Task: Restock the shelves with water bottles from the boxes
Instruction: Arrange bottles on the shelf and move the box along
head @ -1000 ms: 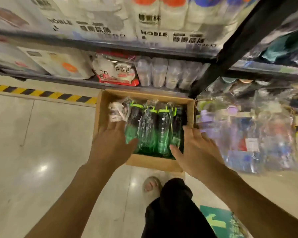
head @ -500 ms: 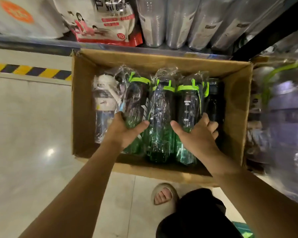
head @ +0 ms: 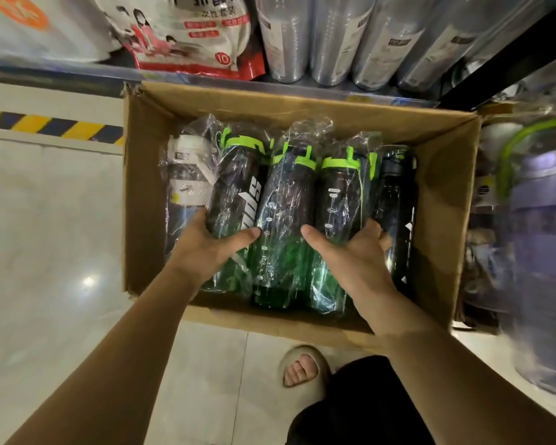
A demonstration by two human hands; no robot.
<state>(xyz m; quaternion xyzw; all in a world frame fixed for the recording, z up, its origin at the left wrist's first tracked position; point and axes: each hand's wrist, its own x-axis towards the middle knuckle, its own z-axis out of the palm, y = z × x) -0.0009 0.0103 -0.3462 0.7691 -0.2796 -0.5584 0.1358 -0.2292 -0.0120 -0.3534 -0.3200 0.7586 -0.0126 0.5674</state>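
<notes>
Left hand (head: 206, 248) and right hand (head: 357, 253) grip bottles (head: 238, 187) clear of box (head: 443, 203) walls.

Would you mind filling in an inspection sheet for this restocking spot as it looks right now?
Surface: pale tiled floor; open cardboard box stands on it in front of the shelf.
Job's things: five plastic-wrapped bottles lie side by side in the box: white-lidded bottle, left green-lidded bottle, middle green-lidded bottle, right green-lidded bottle, dark-lidded bottle.
Clutter: nothing seen.
Grippers: left hand grips the left green-lidded bottle; right hand grips the right green-lidded bottle.
Cables: nothing seen.
Surroundings: red-and-white packet and clear wrapped cylinders on the shelf; yellow-black floor tape; blurred wrapped bottles to the right; sandalled foot by the box's near edge.
</notes>
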